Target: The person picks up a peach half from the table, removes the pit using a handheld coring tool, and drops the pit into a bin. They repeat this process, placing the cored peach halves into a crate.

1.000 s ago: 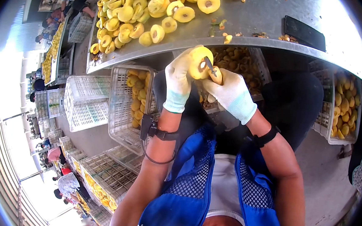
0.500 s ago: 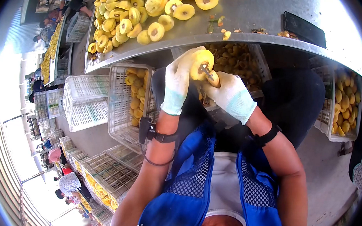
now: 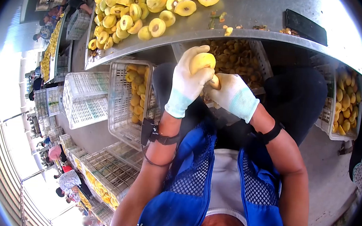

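Gloved in white with a pale blue cuff, my left hand (image 3: 188, 79) is closed around a yellow peach half (image 3: 202, 62), just off the table's near edge. My right hand (image 3: 229, 90), in a matching glove, grips a small pitting tool (image 3: 214, 81) with a tan, rounded handle end. The two hands nearly touch, and the tool's metal part is hidden behind the left fingers and fruit. Beyond the left hand, many cut peach halves (image 3: 157, 27) are heaped on the metal table (image 3: 248, 20).
Below the table, a crate of peach pieces (image 3: 236, 62) sits between my knees. Other crates of peaches stand left (image 3: 116, 103) and right (image 3: 345, 104). A black phone-like slab (image 3: 305, 27) lies on the table near scraps. People work farther left.
My left hand has turned and shifted slightly right, tilting the peach half so its cut face and the tool's metal part no longer show. The right hand stays on the tool.
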`<state>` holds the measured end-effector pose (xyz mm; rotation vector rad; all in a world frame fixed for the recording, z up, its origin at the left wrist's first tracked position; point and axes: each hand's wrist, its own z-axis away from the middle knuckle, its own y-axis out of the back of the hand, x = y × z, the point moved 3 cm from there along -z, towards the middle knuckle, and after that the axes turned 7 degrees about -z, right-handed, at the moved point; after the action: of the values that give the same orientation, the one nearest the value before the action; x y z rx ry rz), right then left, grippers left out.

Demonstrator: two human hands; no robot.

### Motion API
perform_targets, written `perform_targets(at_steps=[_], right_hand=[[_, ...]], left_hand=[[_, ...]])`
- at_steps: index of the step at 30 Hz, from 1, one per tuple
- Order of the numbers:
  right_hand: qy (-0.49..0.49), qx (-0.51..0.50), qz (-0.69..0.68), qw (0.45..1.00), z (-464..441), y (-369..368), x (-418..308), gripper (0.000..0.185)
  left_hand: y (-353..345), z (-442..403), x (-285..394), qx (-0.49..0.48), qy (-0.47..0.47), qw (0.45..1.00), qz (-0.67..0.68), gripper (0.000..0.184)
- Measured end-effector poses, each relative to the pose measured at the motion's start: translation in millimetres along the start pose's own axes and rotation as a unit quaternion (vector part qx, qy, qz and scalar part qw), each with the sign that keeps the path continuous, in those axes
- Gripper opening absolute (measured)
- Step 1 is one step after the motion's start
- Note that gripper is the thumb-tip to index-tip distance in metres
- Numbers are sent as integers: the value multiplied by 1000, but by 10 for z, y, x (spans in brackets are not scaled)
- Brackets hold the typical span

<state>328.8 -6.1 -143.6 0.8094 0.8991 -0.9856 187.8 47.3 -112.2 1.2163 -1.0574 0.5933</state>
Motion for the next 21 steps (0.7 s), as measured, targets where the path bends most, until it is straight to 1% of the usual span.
perform_targets(at_steps=[2, 5, 8, 9, 11, 12, 14, 17, 19, 21], right_hand=[[-16, -9, -54, 998, 44, 15, -20, 24], [11, -12, -59, 998, 39, 25, -38, 21], [-13, -29, -70, 997, 33, 17, -11, 22], [-10, -29, -78, 996, 25, 5, 1, 21], [-4, -32, -95, 995, -8, -28, 28, 21], [-13, -53, -98, 994, -12, -29, 19, 20], [-32, -94, -102, 990, -1, -15, -11, 19], [-38, -126, -207, 969, 21, -34, 80, 18], [-65, -151, -280, 946, 66, -19, 43, 19], [-83, -176, -352, 916, 99, -11, 22, 19]], left_hand=[[-40, 12, -27, 16, -9, 1000, 3, 47], [-91, 18, -171, 20, -7, 998, 59, 44], [-41, -1, -176, -47, 24, 990, 131, 44], [-53, 10, -132, -57, 40, 982, 178, 43], [-62, 13, -139, -43, 40, 980, 192, 41], [-68, -3, -144, -37, 40, 978, 200, 40], [-95, -50, -157, -58, 31, 976, 208, 39], [-130, -74, -110, -85, 35, 967, 237, 39], [-129, -111, -113, -110, 50, 960, 253, 41], [-141, -145, -143, -125, 47, 945, 298, 36]])
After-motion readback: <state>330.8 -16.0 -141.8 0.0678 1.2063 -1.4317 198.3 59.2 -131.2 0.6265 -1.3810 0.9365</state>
